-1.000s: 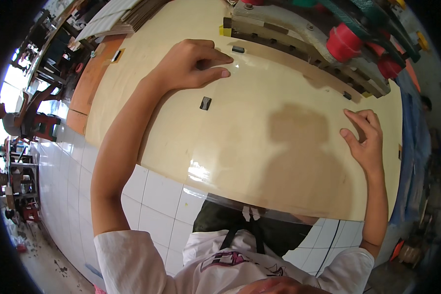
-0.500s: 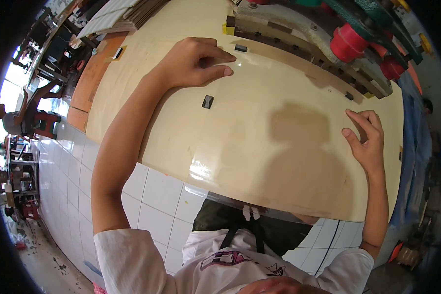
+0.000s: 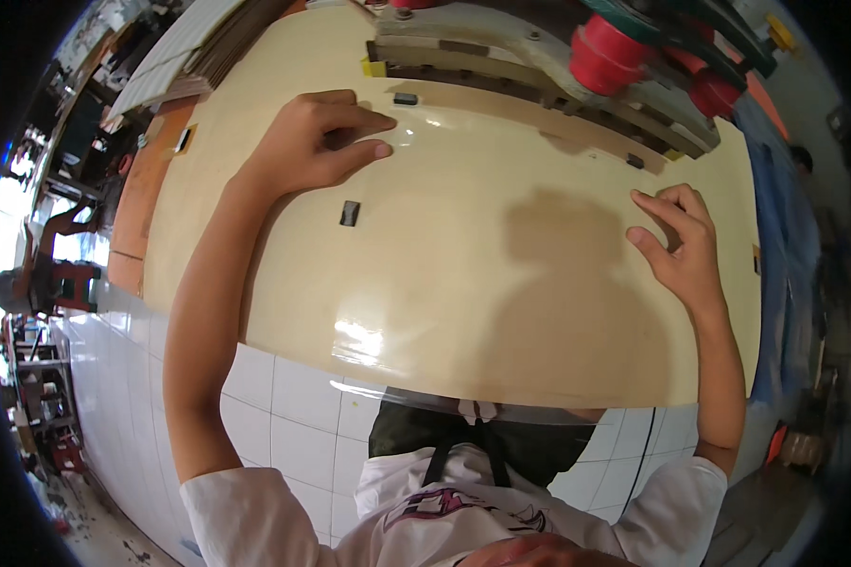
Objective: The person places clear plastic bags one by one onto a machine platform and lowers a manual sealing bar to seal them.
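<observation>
A clear, glossy sheet (image 3: 359, 342) lies over the cream tabletop (image 3: 284, 283), and its edge sticks out past the table's front. My left hand (image 3: 307, 142) rests at the far left of the sheet, thumb and forefinger apart, just short of a small black block (image 3: 405, 98). Toward the front from that hand lies another small black block (image 3: 350, 214). My right hand (image 3: 683, 241) is at the right side, its thumb and forefinger also spread, near a third black block (image 3: 635, 161). Neither hand visibly grips anything. Whether the fingertips press on the sheet cannot be made out.
A machine with a long metal bar (image 3: 539, 80) and red cylinders (image 3: 607, 55) stands along the far edge. Stacked boards (image 3: 199, 57) lie at the far left. Blue sheeting (image 3: 775, 246) hangs at the right. A person (image 3: 28, 274) sits across the tiled floor.
The view has swung a little, so the table and machine appear farther left. Both hands keep nearly the same pose and place beside the black blocks.
</observation>
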A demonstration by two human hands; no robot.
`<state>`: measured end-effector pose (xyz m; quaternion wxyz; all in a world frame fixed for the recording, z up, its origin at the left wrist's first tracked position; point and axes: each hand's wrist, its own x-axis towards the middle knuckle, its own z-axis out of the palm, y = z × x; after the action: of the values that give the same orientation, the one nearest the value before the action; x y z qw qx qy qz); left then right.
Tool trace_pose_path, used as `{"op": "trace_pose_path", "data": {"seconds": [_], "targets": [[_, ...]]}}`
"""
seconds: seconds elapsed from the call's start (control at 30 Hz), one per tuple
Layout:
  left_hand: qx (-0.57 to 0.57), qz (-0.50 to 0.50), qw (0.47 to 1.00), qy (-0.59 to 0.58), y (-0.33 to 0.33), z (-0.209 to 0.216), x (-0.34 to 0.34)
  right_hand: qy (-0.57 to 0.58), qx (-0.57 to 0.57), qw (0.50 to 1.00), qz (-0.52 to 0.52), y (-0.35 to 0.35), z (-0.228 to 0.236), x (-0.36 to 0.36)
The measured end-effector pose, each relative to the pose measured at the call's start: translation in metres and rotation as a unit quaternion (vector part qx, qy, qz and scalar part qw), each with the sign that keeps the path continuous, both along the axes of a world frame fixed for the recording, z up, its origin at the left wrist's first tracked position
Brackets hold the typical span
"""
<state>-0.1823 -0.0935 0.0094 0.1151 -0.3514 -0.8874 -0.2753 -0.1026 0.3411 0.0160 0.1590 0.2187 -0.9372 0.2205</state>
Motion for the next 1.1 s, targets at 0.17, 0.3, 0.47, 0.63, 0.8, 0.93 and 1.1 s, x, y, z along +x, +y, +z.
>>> {"op": "trace_pose_path", "data": {"seconds": [0.17,0.3,0.47,0.63,0.8,0.93,1.1], "targets": [[0.01,-0.01,1.0,0.01,-0.001,-0.003,-0.002,-0.013,-0.037,0.999,-0.001,-0.002,-0.001,-0.001],[0.006,0.014,1.0,-0.012,0.0,-0.004,-0.003,0.007,-0.01,1.0,0.001,-0.001,0.003,0.0],[0.003,0.023,1.0,-0.019,0.0,-0.003,-0.003,0.013,0.002,1.0,-0.001,0.0,0.001,0.0],[0.017,0.024,0.999,-0.029,0.0,-0.001,0.0,0.012,0.014,1.0,0.0,0.0,0.003,-0.001],[0.02,0.009,1.0,-0.018,0.0,0.0,0.001,0.001,-0.003,1.0,-0.009,0.001,0.002,0.002],[0.021,-0.016,1.0,0.001,-0.002,0.002,0.003,0.078,-0.061,0.995,0.006,0.004,0.01,0.002],[0.032,-0.014,0.999,-0.009,-0.008,0.001,0.002,0.33,-0.03,0.942,-0.042,0.052,0.07,0.009]]}}
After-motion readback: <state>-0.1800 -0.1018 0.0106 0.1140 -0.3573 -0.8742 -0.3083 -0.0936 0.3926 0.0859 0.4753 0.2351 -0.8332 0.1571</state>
